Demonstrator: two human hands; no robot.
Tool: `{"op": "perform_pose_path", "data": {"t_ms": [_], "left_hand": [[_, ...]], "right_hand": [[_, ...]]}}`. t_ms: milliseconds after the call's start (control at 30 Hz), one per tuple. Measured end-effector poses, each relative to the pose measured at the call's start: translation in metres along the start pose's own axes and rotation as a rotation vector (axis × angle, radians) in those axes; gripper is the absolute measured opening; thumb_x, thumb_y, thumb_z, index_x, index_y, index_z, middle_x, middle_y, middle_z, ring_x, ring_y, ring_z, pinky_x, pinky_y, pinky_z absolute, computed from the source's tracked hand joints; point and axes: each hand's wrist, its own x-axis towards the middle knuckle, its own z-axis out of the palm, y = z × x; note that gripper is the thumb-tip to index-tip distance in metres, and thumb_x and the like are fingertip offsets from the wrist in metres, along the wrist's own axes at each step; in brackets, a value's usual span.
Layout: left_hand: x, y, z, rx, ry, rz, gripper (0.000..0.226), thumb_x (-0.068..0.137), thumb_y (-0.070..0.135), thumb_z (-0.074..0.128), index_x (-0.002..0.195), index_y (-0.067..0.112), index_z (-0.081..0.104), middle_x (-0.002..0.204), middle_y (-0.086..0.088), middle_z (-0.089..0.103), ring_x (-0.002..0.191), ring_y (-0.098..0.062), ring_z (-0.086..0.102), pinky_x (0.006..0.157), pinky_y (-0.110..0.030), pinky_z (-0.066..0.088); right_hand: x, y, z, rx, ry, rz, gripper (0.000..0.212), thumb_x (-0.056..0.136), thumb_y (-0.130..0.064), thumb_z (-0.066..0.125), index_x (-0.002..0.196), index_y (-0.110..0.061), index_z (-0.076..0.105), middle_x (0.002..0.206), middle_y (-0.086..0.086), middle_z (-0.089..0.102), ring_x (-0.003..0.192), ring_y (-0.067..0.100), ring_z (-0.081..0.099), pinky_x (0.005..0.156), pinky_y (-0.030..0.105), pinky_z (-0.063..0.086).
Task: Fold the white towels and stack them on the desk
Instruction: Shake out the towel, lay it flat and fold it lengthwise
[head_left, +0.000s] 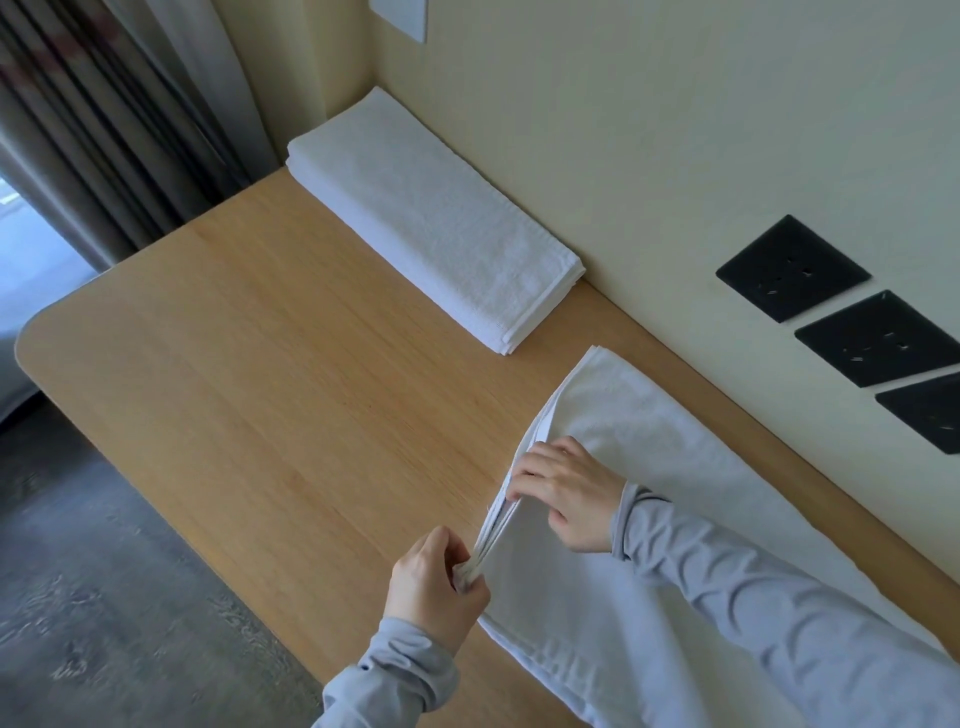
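A white towel (639, 457), folded lengthwise into layers, lies on the wooden desk (270, 364) along the wall at the right. My left hand (436, 587) pinches its layered left edge near the desk's front. My right hand (566, 493) grips the same edge a little farther back, fingers curled over the layers. A stack of folded white towels (436, 218) lies against the wall at the back of the desk, apart from both hands.
Three black wall sockets (792, 267) sit on the cream wall above the towel at the right. Grey curtains (104, 119) hang at the back left. The desk's rounded left corner drops to a dark floor (104, 597).
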Motion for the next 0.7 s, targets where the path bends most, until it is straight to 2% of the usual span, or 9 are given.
{"op": "perform_pose_path", "data": {"t_ms": [167,300,434,534,634,700], "left_hand": [[-0.003,0.000,0.002,-0.020,-0.007,0.013,0.027,0.062,0.003,0.067,0.064,0.019,0.045,0.063,0.005,0.051,0.056,-0.011,0.044,0.055,-0.015,0.036],[-0.006,-0.002,0.002,-0.044,-0.017,0.057,0.039,0.057,0.002,0.068,0.061,0.029,0.040,0.059,0.006,0.051,0.050,-0.004,0.042,0.052,-0.013,0.039],[-0.001,-0.010,-0.002,-0.060,0.000,0.027,0.037,0.053,-0.001,0.068,0.058,0.027,0.044,0.056,0.005,0.052,0.046,-0.006,0.043,0.049,-0.014,0.038],[0.005,-0.016,-0.006,-0.069,-0.011,-0.012,0.034,0.053,0.000,0.071,0.058,0.024,0.048,0.055,0.005,0.053,0.057,-0.004,0.050,0.051,-0.012,0.038],[0.012,-0.019,-0.010,-0.096,-0.032,-0.046,0.029,0.055,0.004,0.075,0.059,0.021,0.053,0.054,0.003,0.056,0.054,-0.004,0.051,0.051,-0.012,0.039],[0.018,-0.021,-0.014,-0.110,-0.038,-0.066,0.024,0.056,0.004,0.076,0.060,0.019,0.057,0.054,0.003,0.058,0.055,-0.005,0.054,0.052,-0.013,0.042]], "right_hand": [[0.007,0.008,0.002,-0.155,-0.008,0.038,0.054,0.073,0.005,0.046,0.119,-0.021,0.057,0.120,-0.003,0.051,0.115,0.020,0.041,0.092,0.033,0.026],[0.034,0.029,-0.018,-0.377,-0.130,0.091,0.053,0.075,0.005,0.051,0.120,-0.022,0.053,0.121,-0.002,0.050,0.116,0.021,0.036,0.097,0.038,0.027],[0.049,0.065,-0.047,-0.507,-0.275,0.233,0.046,0.078,-0.001,0.053,0.118,-0.023,0.057,0.116,-0.002,0.056,0.121,0.022,0.032,0.103,0.041,0.023],[0.042,0.095,-0.067,-0.529,-0.369,0.374,0.043,0.080,-0.006,0.052,0.117,-0.026,0.061,0.116,-0.005,0.059,0.124,0.019,0.029,0.107,0.043,0.019],[0.033,0.113,-0.079,-0.583,-0.367,0.379,0.038,0.083,-0.012,0.054,0.117,-0.027,0.063,0.112,-0.007,0.059,0.121,0.016,0.031,0.107,0.043,0.018],[0.030,0.117,-0.081,-0.648,-0.321,0.355,0.033,0.085,-0.019,0.056,0.117,-0.024,0.064,0.118,-0.006,0.053,0.123,0.018,0.029,0.107,0.043,0.018]]}}
